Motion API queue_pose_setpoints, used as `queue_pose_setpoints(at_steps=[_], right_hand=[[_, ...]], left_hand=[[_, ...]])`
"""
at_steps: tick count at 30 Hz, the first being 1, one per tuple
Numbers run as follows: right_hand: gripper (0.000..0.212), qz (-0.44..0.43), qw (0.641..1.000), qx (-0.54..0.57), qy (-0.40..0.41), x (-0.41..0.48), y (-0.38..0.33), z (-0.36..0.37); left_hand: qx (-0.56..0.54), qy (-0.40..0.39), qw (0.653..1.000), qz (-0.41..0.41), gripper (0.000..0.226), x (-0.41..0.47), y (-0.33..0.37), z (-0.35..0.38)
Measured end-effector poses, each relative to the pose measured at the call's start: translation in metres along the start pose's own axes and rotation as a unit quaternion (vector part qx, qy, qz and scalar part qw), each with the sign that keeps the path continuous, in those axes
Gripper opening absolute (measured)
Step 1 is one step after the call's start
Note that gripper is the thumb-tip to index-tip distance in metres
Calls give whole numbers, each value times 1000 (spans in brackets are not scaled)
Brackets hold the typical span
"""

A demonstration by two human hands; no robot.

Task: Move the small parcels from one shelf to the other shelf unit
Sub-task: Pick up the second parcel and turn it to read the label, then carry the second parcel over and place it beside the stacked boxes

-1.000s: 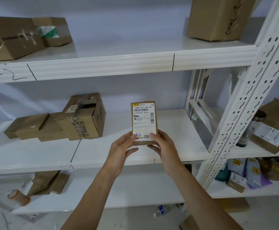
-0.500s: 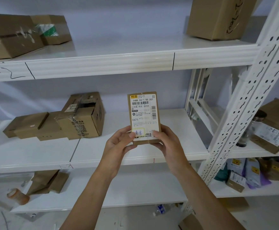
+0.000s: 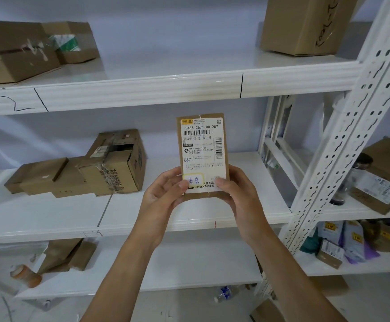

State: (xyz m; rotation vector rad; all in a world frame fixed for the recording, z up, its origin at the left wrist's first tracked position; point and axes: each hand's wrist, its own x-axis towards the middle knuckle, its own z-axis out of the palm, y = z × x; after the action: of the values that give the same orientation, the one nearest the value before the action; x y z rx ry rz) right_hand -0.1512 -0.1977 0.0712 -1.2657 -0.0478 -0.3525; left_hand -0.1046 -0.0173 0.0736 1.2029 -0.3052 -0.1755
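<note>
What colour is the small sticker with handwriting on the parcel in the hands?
Pale yellow, with blue handwriting, on the sticker low on the parcel; head view.

Three white shelf boards show on the near unit. The top board carries three cardboard boxes. The middle board holds three more boxes. Two hands hold one small labelled parcel. One orange bottle lies on the bottom board.
</note>
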Motion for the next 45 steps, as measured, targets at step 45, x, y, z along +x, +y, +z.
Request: queue_pose_setpoints(at_steps=[45], right_hand=[[48,-2,949,-311,-59,-14,30,126]], left_hand=[[149,88,985,-15,36,-39,67,-112]])
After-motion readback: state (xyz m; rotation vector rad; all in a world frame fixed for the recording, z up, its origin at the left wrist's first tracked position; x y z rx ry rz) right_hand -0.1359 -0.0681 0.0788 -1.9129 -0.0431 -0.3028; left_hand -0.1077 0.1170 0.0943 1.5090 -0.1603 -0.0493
